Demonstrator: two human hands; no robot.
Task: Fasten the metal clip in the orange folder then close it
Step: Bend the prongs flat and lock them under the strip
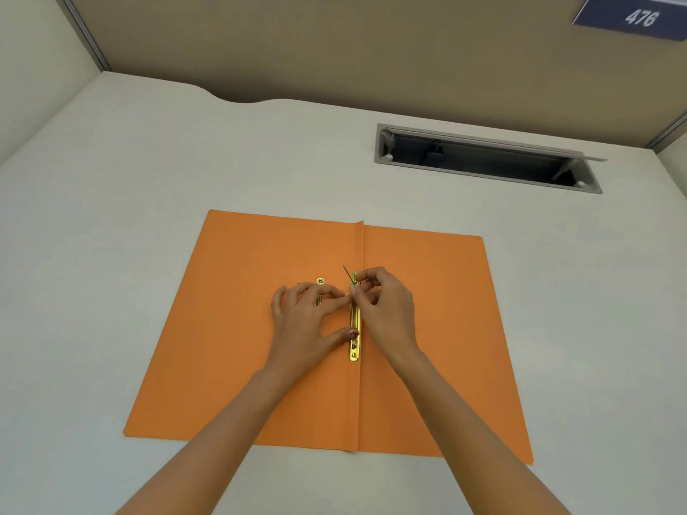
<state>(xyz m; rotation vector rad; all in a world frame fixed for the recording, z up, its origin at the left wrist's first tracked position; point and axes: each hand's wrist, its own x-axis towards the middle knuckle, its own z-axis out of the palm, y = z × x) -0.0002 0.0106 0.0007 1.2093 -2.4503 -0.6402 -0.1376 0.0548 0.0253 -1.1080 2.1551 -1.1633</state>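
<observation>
The orange folder (230,328) lies open and flat on the desk, its fold running away from me down the middle. A gold metal clip bar (354,347) lies along the fold. My left hand (303,321) rests on the left leaf with its thumb pressing the bar, fingers over a second gold strip (320,281). My right hand (386,304) pinches a thin upright prong (349,275) at the bar's far end.
The folder sits on a pale desk (111,217). A grey cable tray opening (483,159) is set into the desk behind the folder, to the right. Tan partition walls enclose the desk, with a blue sign reading 476 (637,16) at the top right.
</observation>
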